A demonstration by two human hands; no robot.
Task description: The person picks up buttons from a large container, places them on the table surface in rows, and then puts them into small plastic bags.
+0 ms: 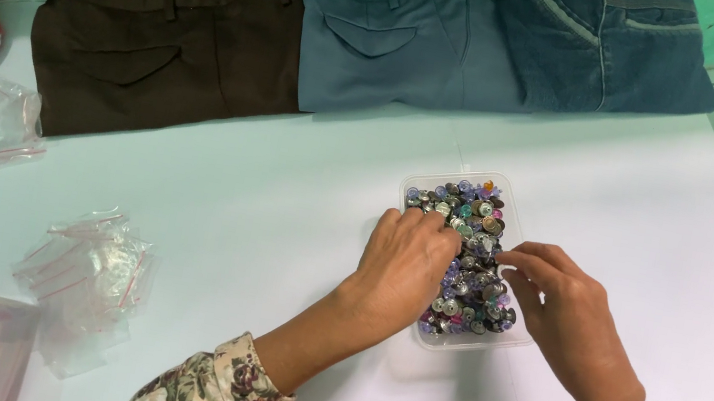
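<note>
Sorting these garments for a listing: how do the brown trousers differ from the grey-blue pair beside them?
The brown trousers are dark brown and lie leftmost; the grey-blue trousers are lighter and sit in the middle, their edge overlapping the brown pair. Both lie flat on the white table, each showing a flapped pocket.

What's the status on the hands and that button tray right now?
Left hand fingers down in the clear tray of buttons. Right hand pinching at the pile, grip contents hidden. Trousers and small bags lie apart.
</note>
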